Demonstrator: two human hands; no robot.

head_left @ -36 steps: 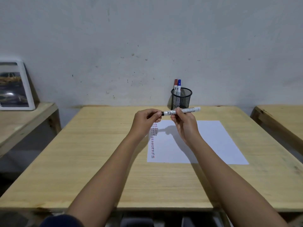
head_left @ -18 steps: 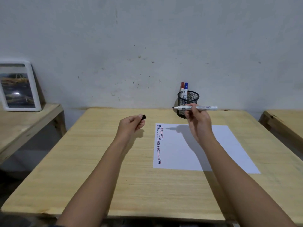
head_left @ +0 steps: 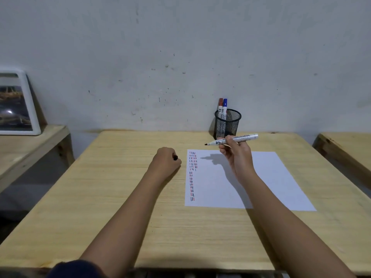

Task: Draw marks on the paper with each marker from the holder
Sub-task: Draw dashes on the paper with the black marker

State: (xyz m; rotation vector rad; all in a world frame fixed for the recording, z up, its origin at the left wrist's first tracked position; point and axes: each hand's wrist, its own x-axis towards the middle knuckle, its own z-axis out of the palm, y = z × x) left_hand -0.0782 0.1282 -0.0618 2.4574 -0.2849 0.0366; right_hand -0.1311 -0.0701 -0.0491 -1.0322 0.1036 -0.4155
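Note:
My right hand holds an uncapped black marker level above the far edge of the white paper, its tip pointing left. My left hand rests on the table just left of the paper, closed around the marker's black cap. The paper carries columns of short red, blue and black dashes down its left side. A black mesh holder stands at the back of the table with a red marker and a blue marker upright in it.
The wooden table backs onto a grey wall. A lower wooden bench at left holds a white framed picture. Another wooden table edge shows at right.
The cap came off the marker. My left hand carried it left and down to the table. My right hand kept the marker by the holder and lowered it slightly, tip now bare.

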